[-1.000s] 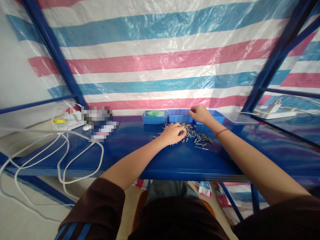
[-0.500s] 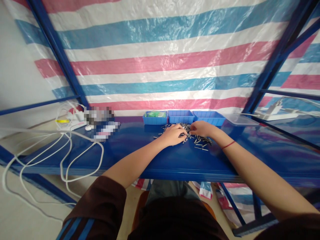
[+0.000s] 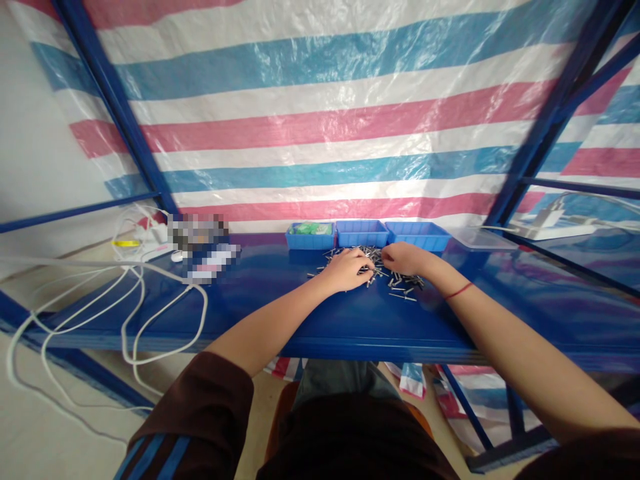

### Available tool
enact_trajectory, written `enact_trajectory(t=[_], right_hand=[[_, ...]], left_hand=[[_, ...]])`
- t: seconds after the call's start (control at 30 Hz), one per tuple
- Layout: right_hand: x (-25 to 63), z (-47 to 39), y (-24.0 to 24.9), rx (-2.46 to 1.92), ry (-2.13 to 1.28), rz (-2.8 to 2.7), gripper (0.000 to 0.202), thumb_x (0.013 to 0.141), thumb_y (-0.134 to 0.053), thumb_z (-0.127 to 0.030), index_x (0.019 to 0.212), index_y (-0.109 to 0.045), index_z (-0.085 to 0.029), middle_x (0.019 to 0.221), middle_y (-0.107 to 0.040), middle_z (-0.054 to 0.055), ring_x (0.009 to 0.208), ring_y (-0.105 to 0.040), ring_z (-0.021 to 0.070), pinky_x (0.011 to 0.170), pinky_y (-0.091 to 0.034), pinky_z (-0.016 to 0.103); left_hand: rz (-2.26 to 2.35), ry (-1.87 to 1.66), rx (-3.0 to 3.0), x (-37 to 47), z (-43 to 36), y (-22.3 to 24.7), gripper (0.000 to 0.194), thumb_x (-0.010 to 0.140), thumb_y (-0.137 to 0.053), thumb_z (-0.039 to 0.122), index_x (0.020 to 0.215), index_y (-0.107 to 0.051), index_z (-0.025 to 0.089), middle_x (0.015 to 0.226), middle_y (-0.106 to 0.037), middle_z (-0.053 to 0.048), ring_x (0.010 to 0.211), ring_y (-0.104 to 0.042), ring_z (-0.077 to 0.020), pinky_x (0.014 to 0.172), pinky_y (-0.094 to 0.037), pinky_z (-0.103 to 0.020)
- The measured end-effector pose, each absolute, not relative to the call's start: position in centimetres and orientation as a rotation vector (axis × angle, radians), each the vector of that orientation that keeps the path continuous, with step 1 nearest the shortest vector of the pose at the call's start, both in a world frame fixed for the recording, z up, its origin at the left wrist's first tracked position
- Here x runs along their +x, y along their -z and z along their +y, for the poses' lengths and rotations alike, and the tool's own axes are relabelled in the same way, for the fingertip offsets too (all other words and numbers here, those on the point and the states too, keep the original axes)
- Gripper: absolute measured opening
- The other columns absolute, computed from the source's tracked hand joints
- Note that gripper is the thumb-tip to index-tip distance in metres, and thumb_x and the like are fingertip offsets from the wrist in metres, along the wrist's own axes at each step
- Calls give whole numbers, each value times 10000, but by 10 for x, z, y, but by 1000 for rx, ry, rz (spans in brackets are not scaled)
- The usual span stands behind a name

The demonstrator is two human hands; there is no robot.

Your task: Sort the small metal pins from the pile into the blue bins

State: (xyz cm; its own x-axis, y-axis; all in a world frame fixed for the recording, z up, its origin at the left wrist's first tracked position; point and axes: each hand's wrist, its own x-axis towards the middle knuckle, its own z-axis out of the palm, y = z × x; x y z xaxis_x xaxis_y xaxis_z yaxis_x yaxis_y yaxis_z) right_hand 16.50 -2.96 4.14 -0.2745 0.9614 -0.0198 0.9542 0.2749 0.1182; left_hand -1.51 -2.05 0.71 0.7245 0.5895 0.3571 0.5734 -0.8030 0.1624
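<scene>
A pile of thin silvery and dark metal pins, which look like pop rivets [image 3: 371, 253], lies on the blue table [image 3: 320, 320]. My left hand [image 3: 347, 269] rests over the left and front of this pile, fingers curled toward the thumb. Whatever its fingertips hold is too small to make out. Close to it on the right, my right hand [image 3: 404, 258] is over the pile's right side, fingers bent and pressed together. Its fingertips face away from view, so their contents are hidden. Several loose rivets [image 3: 403, 297] are scattered below the right hand.
Behind the pile stand three blue bins: the left bin [image 3: 310, 244] with green-wrapped contents, the middle bin [image 3: 362, 239] and the right bin [image 3: 425, 243]. A clear plastic lid [image 3: 483, 239] lies farther right. White cables [image 3: 200, 313] loop over the table's left side.
My right hand has shifted very slightly to the right, away from my left fingertips. My left hand stays practically where it was over the pile.
</scene>
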Motion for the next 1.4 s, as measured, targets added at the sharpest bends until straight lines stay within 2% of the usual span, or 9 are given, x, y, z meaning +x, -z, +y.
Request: enact_trajectory(t=[0.27, 0.43, 0.57, 0.73, 0.87, 1.0, 1.13, 1.27, 1.4], right_hand=[[177, -41, -58, 2003, 29, 2759, 165, 801, -451, -207, 843, -602, -158, 822, -667, 82, 743, -599, 193, 675, -410, 281], [167, -37, -48, 1854, 594, 3139, 229, 796, -484, -363, 847, -582, -162, 764, -630, 50, 692, -559, 163, 639, -433, 285], [158, -36, -42, 1830, 969, 3220, 274, 774, -515, -422, 847, -556, -161, 792, -611, 59, 677, -546, 148, 629, -445, 292], [153, -44, -47, 1953, 1123, 3059, 342, 840, -431, -481, 821, -544, -159, 621, -517, 7, 535, -456, 111, 522, -379, 252], [150, -44, -47, 2071, 1171, 3044, 313, 866, -396, -441, 799, -529, -165, 535, -446, -21, 482, -399, 100, 479, -336, 239], [151, -37, -44, 2133, 1030, 3213, 298, 813, -489, -423, 926, -560, -156, 705, -581, 30, 547, -465, 114, 512, -379, 252], [151, -39, -43, 2015, 563, 3412, 309, 803, -504, -421, 912, -614, -153, 888, -654, 82, 716, -559, 158, 658, -435, 287], [146, -43, -49, 2086, 223, 3281, 299, 823, -472, -404, 794, -633, -154, 788, -667, 69, 692, -566, 161, 667, -425, 286], [144, -24, -59, 2285, -46, 3210, 282, 827, -469, -347, 842, -652, -133, 816, -680, 87, 722, -587, 166, 695, -425, 277]], left_hand=[[937, -912, 2634, -14, -14, -4, 351, 859, -477, 387, 1140, -542, 186, 1016, -650, -64, 946, -599, -186, 857, -466, -336], [872, -1270, 2427, -11, -13, -10, 195, 869, -481, 315, 934, -598, 174, 919, -664, -42, 848, -612, -138, 777, -478, -262], [866, -1347, 2338, -12, -13, -14, 169, 866, -490, 304, 869, -598, 173, 855, -672, -24, 793, -619, -123, 752, -482, -251], [876, -1426, 2299, -13, -16, -17, 163, 868, -491, 287, 881, -604, 171, 880, -679, -33, 772, -619, -114, 754, -485, -252], [889, -1458, 2292, -13, -16, -17, 167, 864, -496, 284, 915, -608, 171, 900, -679, -37, 785, -621, -120, 759, -489, -254], [920, -1432, 2262, -12, -11, -13, 165, 864, -487, 270, 936, -602, 177, 932, -674, -41, 814, -623, -129, 767, -496, -262], [940, -1375, 2254, -11, -4, -9, 146, 863, -475, 236, 928, -589, 174, 949, -665, -42, 867, -617, -142, 815, -491, -281], [971, -1245, 2336, -12, 2, -4, 175, 875, -440, 242, 952, -577, 163, 958, -645, -63, 913, -601, -163, 848, -485, -318], [1022, -1247, 2405, -16, 5, -1, 344, 859, -464, 254, 1182, -479, 135, 1090, -572, -119, 952, -586, -172, 870, -482, -336]])
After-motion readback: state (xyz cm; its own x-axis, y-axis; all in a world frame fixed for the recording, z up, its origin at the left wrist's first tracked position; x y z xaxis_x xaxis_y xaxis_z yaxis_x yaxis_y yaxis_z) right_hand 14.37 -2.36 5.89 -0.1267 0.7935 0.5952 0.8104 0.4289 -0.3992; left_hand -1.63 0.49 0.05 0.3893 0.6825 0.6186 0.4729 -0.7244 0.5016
